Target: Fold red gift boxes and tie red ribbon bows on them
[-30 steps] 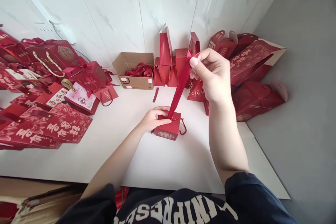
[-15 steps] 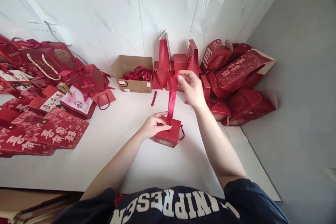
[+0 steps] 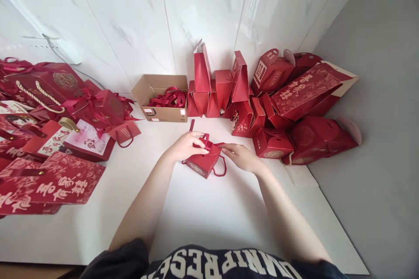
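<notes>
A small red gift box [image 3: 202, 164] with a cord handle [image 3: 223, 169] stands on the white table in front of me. My left hand [image 3: 188, 146] lies over the box's left top edge, its thumb and fingers closed on a red ribbon [image 3: 207, 141] that loops up from the top. On the right side, my right hand [image 3: 240, 156] pinches the ribbon's other stretch beside the box's top corner. Part of the ribbon is hidden under the fingers.
A cardboard carton [image 3: 166, 115] holding red ribbons stands by the tiled wall. Several red gift boxes [image 3: 274, 143] crowd the back right. Red bags and boxes [image 3: 70, 178] fill the left side. A thin red strip [image 3: 191, 125] lies behind my left hand.
My right hand has come down from holding the ribbon high to the box's right side. The ribbon, upright before, now loops low over the top. The box has turned a little.
</notes>
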